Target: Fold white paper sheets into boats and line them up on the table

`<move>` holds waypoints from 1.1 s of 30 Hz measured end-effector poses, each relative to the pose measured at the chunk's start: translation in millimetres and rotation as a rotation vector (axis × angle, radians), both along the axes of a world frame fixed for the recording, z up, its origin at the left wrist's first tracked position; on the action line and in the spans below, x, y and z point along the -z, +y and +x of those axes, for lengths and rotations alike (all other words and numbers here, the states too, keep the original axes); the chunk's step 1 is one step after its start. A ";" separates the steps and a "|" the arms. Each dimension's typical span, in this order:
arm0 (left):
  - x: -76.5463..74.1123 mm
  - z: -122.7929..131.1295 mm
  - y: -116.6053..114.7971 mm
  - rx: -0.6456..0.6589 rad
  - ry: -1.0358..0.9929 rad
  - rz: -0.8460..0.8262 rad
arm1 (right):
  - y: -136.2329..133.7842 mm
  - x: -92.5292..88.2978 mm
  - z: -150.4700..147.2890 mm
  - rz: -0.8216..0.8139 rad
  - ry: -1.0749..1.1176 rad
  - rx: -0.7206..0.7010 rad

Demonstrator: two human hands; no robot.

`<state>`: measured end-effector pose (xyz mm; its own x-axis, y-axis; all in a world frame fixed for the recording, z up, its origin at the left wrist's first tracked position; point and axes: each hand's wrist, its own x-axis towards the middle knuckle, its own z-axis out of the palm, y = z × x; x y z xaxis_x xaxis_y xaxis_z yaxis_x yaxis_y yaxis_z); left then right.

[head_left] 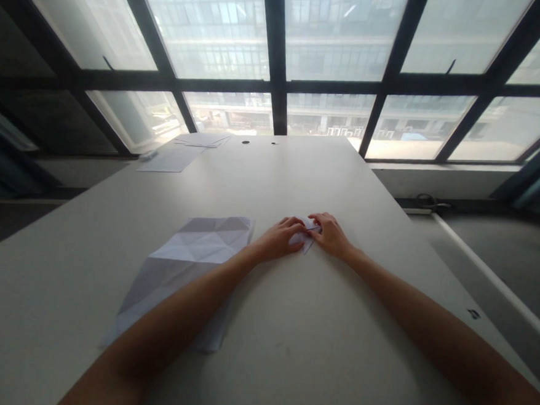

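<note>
A small piece of folded white paper (pixel 308 243) lies on the white table, between my two hands and partly covered by them. My left hand (pixel 281 237) grips its left side, fingers curled over the top and thumb at the near edge. From the right, my right hand (pixel 331 234) pinches the paper's upper right part between thumb and fingers. One corner of the paper points toward me below the hands. Left of my hands, a larger creased sheet of white paper (pixel 197 240) lies spread out, partly hidden under my left forearm.
The white table (pixel 280 326) stretches away toward large dark-framed windows (pixel 280 55). More white sheets (pixel 171 157) lie at its far left corner. A small dark mark (pixel 473 313) sits by the right edge. Beyond that edge a white bar (pixel 496 277) runs above the floor.
</note>
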<state>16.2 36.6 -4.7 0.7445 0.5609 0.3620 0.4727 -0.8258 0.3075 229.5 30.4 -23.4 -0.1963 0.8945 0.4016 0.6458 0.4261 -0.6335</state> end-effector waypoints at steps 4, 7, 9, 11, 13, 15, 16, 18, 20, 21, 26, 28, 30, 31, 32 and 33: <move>0.6 0.6 0.3 0.032 -0.022 -0.027 | -1.6 -0.5 -0.7 -0.040 0.107 0.028; 1.6 2.0 0.5 0.041 -0.023 -0.013 | 2.3 0.9 1.3 -0.076 0.254 0.091; 2.8 2.8 1.3 0.043 -0.015 0.014 | 4.6 0.9 2.9 -0.123 0.343 0.093; 4.0 3.4 2.1 0.029 -0.004 0.048 | 4.9 -0.9 3.8 -0.180 0.408 0.044; 4.6 4.0 2.9 -0.016 -0.003 0.085 | 3.1 -4.1 3.7 -0.220 0.472 0.002; 4.5 4.5 3.4 -0.090 -0.019 0.115 | 0.6 -7.6 3.0 -0.249 0.563 0.007; 4.1 4.7 3.6 -0.133 -0.034 0.123 | -0.4 -9.2 2.6 -0.263 0.620 0.026; 2.9 5.1 3.8 -0.206 -0.072 0.119 | -1.1 -11.6 1.9 -0.288 0.741 0.064; 1.5 5.5 3.8 -0.241 -0.117 0.071 | -0.4 -13.1 1.2 -0.314 0.865 0.069; 0.9 5.7 3.6 -0.244 -0.141 0.030 | 0.1 -13.6 0.9 -0.327 0.925 0.058; 3.0 8.0 3.2 -0.199 -0.237 -0.183 | -0.6 -17.3 -1.5 -0.384 1.113 -0.068; 6.3 9.5 4.8 -0.194 -0.282 -0.221 | -2.0 -18.8 -2.2 -0.400 1.133 -0.119; 9.4 11.1 7.3 -0.203 -0.379 -0.267 | -2.9 -19.6 -2.4 -0.408 1.150 -0.141; 10.4 11.7 8.6 -0.205 -0.449 -0.307 | -3.0 -19.6 -2.4 -0.411 1.154 -0.143; 10.7 12.1 9.8 -0.197 -0.529 -0.361 | -3.0 -19.4 -2.4 -0.414 1.153 -0.142; 10.3 12.3 10.8 -0.177 -0.614 -0.424 | -2.9 -19.0 -2.4 -0.418 1.146 -0.140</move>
